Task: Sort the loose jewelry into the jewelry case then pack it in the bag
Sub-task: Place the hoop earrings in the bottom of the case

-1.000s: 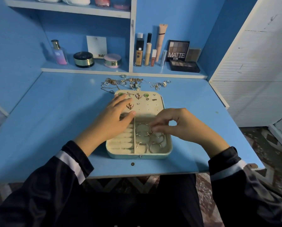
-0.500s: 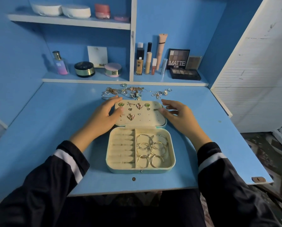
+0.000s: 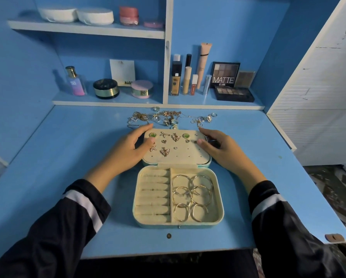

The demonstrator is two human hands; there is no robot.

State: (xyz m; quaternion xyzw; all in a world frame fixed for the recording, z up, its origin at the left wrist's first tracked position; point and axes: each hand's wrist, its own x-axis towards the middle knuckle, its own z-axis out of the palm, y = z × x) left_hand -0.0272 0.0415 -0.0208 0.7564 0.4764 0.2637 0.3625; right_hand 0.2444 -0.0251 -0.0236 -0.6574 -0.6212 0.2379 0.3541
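The case (image 3: 178,225) lies open on the tabletop (image 3: 67,157), straight in front of the person. In its near half the right compartment holds a heap of hoops (image 3: 192,197), while the ring rolls (image 3: 153,195) on the left look bare. Beyond the hinge the lid (image 3: 188,155) lies flat, with several earrings (image 3: 175,137) pinned in its far rows and many holes free.

The left hand (image 3: 128,149) holds the lid's left edge, thumb on the panel and fingers reaching round the far corner. The right hand (image 3: 222,149) mirrors it on the right edge, thumb on the panel, fingers wrapped past the rim.

Just behind the lid a tangle of loose jewelry (image 3: 164,117), chains and rings, waits unsorted. The sorting seems roughly half done. Closing the case and packing it are still to come, and no bag is in view.
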